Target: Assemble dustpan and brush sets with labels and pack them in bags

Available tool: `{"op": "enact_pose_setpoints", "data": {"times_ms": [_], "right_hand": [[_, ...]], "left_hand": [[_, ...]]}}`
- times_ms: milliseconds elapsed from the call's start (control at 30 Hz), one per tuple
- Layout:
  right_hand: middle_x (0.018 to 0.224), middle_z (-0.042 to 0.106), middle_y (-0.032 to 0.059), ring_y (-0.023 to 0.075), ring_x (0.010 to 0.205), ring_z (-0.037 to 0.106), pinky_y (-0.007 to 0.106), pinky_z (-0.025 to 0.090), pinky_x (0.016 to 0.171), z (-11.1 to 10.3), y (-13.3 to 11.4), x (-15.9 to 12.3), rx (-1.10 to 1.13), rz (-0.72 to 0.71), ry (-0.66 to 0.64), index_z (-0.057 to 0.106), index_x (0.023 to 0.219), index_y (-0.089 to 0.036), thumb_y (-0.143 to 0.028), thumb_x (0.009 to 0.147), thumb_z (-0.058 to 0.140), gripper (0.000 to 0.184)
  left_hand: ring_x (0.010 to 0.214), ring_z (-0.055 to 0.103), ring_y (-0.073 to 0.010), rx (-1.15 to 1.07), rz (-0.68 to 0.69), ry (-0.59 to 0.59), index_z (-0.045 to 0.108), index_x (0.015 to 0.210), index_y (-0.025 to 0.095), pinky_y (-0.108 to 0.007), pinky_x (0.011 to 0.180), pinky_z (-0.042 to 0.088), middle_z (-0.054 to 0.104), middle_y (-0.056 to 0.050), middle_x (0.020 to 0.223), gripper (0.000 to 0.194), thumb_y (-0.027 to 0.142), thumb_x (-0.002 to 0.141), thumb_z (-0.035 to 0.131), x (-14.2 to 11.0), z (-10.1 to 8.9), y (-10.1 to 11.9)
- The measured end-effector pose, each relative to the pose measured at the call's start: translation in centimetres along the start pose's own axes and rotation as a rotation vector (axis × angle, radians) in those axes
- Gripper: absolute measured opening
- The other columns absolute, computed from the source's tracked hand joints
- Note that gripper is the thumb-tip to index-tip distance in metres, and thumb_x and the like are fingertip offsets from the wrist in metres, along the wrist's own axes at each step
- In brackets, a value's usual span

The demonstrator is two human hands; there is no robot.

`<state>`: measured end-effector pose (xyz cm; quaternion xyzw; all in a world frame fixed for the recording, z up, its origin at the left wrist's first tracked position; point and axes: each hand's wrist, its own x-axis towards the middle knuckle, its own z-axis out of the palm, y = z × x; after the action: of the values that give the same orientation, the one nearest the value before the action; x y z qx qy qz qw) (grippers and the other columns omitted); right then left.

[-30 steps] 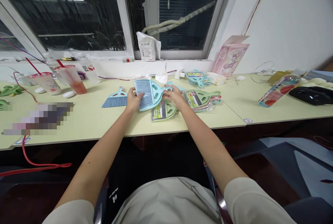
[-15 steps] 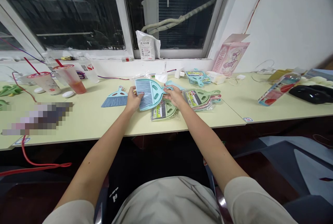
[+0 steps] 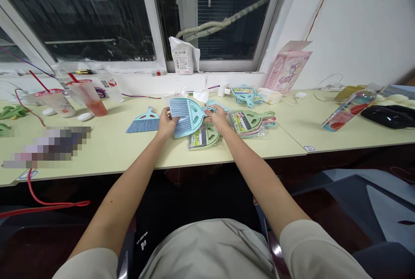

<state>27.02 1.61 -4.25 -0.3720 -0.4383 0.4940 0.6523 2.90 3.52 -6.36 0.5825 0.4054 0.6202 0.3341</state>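
Note:
A light blue hand broom (image 3: pixel 195 115) lies against a matching dustpan (image 3: pixel 185 134), and both are lifted just over the table, bristles to the left. My left hand (image 3: pixel 166 125) is closed on the bristle end, thumb on top. Around the handles at the other end, my right hand (image 3: pixel 218 117) is closed. Left of them, a second blue hand broom (image 3: pixel 145 123) rests on the table. Partly under the held pair is a green brush-and-dustpan set (image 3: pixel 205 137) in clear wrap. More wrapped sets (image 3: pixel 249 122) in green and pink are stacked beside my right hand.
Wrapped blue sets (image 3: pixel 245 96) lie farther back on the pale table (image 3: pixel 129 153). Drink cups (image 3: pixel 87 99) with red straws stand at left. A pink box (image 3: pixel 288 71), a bottle (image 3: pixel 348 109) and a shiny black object (image 3: pixel 389 116) are at right.

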Motion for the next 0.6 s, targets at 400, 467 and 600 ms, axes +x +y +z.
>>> {"op": "enact_pose_setpoints", "data": {"times_ms": [400,467,600], "right_hand": [[0.085,0.069,-0.0036,0.016,0.075,0.069,0.034,0.067,0.069,0.04,-0.62,-0.48,0.051,-0.002,-0.034,0.063,0.083,-0.022,-0.02,0.07,0.085,0.025],[0.084,0.068,-0.0042,0.0155,0.074,0.068,0.033,0.066,0.067,0.06,-0.43,-0.31,0.047,-0.018,-0.021,0.064,0.083,-0.022,-0.021,0.07,0.085,0.025],[0.079,0.066,-0.0063,0.0152,0.071,0.068,0.033,0.066,0.068,0.03,-0.15,-0.13,0.049,-0.03,-0.035,0.065,0.086,-0.022,-0.025,0.067,0.09,0.031]], "left_hand": [[0.097,0.072,-0.0241,-0.035,-0.013,-0.027,0.054,0.116,0.027,-0.039,0.089,0.055,0.072,-0.002,0.098,0.051,0.027,0.07,0.077,-0.07,-0.05,0.12],[0.098,0.071,-0.024,-0.04,-0.008,-0.022,0.054,0.116,0.027,-0.039,0.088,0.055,0.072,-0.002,0.099,0.052,0.027,0.07,0.077,-0.08,0.0,0.21],[0.098,0.071,-0.0238,-0.032,0.006,-0.004,0.055,0.116,0.025,-0.037,0.088,0.054,0.072,-0.003,0.099,0.05,0.025,0.07,0.075,-0.06,0.02,0.28]]}}
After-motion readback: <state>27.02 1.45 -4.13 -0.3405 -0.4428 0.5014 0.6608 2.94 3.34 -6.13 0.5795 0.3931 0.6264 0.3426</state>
